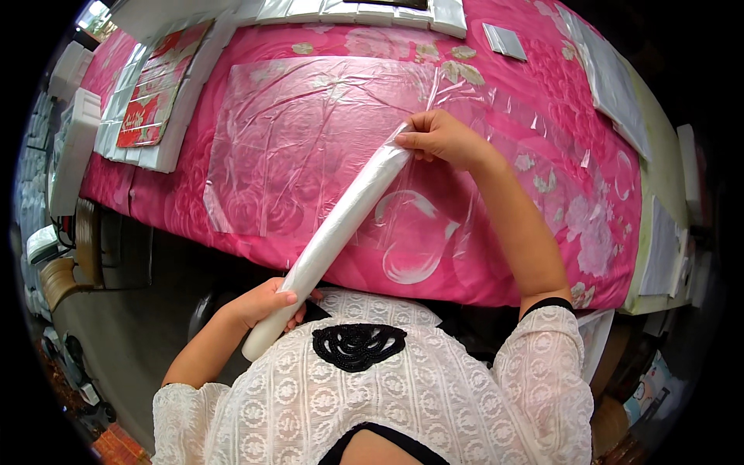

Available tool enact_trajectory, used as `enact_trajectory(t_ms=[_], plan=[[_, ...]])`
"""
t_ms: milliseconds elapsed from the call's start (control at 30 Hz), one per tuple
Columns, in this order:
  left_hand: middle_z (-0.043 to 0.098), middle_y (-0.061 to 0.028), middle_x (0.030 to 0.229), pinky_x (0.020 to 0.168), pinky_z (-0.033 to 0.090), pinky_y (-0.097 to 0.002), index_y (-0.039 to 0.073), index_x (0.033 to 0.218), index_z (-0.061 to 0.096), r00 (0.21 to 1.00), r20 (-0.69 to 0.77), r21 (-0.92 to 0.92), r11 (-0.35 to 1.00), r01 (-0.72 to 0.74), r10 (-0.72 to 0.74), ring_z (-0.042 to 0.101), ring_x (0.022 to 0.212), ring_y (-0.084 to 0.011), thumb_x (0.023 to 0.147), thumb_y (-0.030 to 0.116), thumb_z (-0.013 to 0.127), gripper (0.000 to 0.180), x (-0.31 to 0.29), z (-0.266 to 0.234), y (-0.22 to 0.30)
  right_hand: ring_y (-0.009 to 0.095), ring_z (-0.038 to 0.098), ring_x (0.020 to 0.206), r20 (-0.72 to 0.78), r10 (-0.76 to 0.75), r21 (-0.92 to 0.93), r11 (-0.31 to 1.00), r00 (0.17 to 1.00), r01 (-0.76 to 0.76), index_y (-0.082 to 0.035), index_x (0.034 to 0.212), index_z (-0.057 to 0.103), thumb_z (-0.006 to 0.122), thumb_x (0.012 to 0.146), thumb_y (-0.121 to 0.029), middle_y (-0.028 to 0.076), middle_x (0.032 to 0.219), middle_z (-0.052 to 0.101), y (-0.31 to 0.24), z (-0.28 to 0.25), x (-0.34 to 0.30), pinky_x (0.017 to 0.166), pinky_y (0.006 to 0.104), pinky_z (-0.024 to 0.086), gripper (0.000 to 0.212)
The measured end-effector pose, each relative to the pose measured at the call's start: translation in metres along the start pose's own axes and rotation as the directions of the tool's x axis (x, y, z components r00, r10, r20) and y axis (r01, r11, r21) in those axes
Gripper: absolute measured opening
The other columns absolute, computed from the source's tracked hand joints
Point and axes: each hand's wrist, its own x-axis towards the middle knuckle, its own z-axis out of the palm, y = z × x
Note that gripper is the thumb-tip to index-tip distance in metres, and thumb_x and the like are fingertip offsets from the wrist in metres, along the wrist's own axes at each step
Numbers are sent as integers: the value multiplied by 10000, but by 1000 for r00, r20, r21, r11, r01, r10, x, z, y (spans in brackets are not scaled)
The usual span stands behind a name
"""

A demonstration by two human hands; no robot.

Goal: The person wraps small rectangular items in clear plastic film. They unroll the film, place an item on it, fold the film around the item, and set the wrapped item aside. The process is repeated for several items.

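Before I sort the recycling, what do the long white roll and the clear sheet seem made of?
White roll: probably plastic film, satiny, by its soft sheen. Clear sheet: likely glossy plastic film; pink floral cloth shows through its shiny creases.

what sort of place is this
Likely a small workroom, perhaps for packing, though I can't be sure: it has a wide table covered in pink floral cloth, stacks of flat white packets along the far edge and a long white roll of plastic film.
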Motion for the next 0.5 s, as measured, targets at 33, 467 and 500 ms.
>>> enact_trajectory(t_ms=[33, 467, 500], plan=[[573, -59, 679, 534, 461, -233, -23, 1119, 541, 1000, 0, 3, 1000, -2, 2, 548, 548, -97, 627, 612, 721, 823, 0, 1, 2, 38, 454, 531, -16, -2, -5, 1000, 1000, 2, -44, 843, 643, 643, 857, -255, -22, 637, 549, 2, -1, -1, 489, 183, 356, 212], [608, -85, 898, 714, 503, -304, -33, 1150, 526, 959, 195, 130, 974, 183, -206, 606, 779, -156, 716, 387, 752, 644, -29, -40, -5, 28, 442, 571, -660, 40, -85, 988, 751, -128, -33, 910, 651, 638, 856, -210, -49, 688, 549, 45, -180, -89, 510, 188, 339, 186], [608, -89, 929, 740, 506, -319, -33, 1153, 527, 949, 220, 147, 969, 197, -226, 608, 804, -165, 722, 364, 754, 628, -32, -44, -2, 31, 433, 547, -696, 35, -79, 989, 717, -125, -18, 900, 651, 644, 849, -214, -45, 662, 538, 52, -190, -97, 486, 195, 326, 203]])
